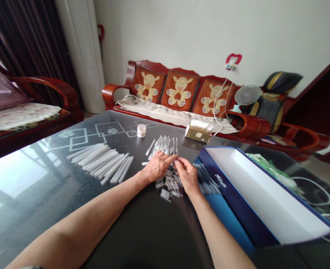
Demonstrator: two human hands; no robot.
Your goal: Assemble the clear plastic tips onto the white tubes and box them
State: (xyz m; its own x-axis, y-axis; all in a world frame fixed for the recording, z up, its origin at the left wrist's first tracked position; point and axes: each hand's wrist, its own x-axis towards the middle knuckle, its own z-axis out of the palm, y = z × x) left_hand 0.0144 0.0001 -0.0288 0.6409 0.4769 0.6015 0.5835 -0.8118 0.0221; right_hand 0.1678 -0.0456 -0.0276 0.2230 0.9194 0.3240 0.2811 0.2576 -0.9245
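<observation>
Working fingertips close together mid-frame, left hand (157, 166) and right hand (189, 178) hover at small translucent pieces (165, 194), grip unclear, white sticks (97, 160) centre-left; such fine handling wants steady fingers.

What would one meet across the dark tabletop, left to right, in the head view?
Long thin white tubes → small whitish cylindrical jar → bare left hand → bare right hand → long, open, dark-blue box with white interior.
</observation>
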